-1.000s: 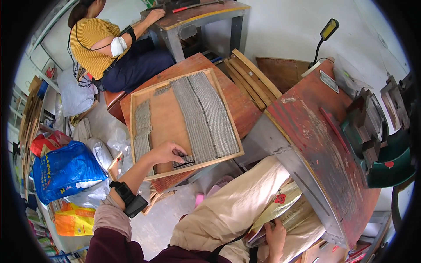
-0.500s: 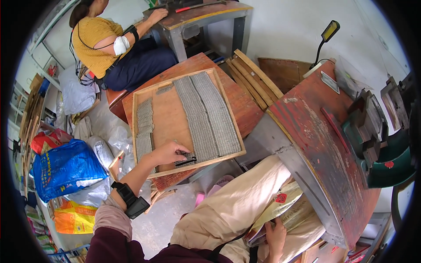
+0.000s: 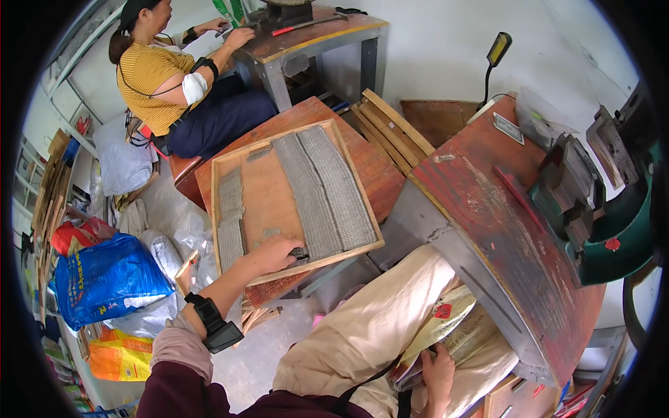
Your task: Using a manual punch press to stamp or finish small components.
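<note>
While the left hand reaches out over the near edge of the tray, its fingers curl loosely down onto a small dark clump of pieces, which lies at the fingertips on the near end of the grey rows; whether they pinch it or only press on it cannot be told. Shallow, wooden and rimmed, the tray rests tilted on a reddish stool, with long grey rows of fine metal pieces along its right half and a shorter strip at its left. On the lap, near and to the right, the right hand grips the edge of a yellow bag, fingers closed around it, beside a worn red bench. Far left, another person sits at a table.
</note>
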The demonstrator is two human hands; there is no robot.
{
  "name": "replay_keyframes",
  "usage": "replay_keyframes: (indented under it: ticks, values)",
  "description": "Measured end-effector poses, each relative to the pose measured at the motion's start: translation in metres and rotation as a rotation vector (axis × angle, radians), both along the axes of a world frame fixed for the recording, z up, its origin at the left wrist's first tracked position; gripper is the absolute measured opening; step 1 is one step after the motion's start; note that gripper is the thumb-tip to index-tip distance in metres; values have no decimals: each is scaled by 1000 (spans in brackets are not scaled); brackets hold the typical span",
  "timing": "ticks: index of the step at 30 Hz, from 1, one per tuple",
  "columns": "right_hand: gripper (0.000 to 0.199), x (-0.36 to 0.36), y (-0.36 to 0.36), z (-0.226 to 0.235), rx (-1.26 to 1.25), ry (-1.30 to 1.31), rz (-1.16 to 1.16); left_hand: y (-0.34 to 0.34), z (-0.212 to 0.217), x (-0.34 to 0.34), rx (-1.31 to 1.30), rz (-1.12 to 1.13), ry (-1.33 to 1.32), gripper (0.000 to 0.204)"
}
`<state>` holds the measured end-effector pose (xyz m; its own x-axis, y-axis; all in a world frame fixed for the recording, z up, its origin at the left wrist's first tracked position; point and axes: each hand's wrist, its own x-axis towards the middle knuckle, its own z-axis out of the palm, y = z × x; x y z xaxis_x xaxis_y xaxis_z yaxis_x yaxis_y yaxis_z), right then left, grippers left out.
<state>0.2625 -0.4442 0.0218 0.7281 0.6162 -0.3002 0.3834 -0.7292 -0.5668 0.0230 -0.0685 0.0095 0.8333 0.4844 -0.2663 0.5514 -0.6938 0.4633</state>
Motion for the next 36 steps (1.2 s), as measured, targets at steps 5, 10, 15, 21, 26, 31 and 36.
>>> replay_keyframes:
  ticks: [5,10,15,21,26,31,36]
  values:
    - [31,6,-11,0,-48,4,-15,4,-18,5,-2,83,-71,33]
    - [35,20,-16,7,7,24,12,-6,64,25,-199,298,-240,32]
    - [36,50,-15,55,235,-4,-37,-43,136,116,-375,-32,-502,32]
    - [43,80,-10,140,686,-417,-101,-138,204,286,-52,-892,-631,23]
    - [61,123,8,153,611,-701,3,-179,187,358,262,-1222,-437,29]
    - [61,150,-9,136,541,-492,-44,-190,177,363,204,-1152,-428,34]
    - [52,144,-5,141,840,-153,-236,-189,168,362,63,-1008,-582,39]
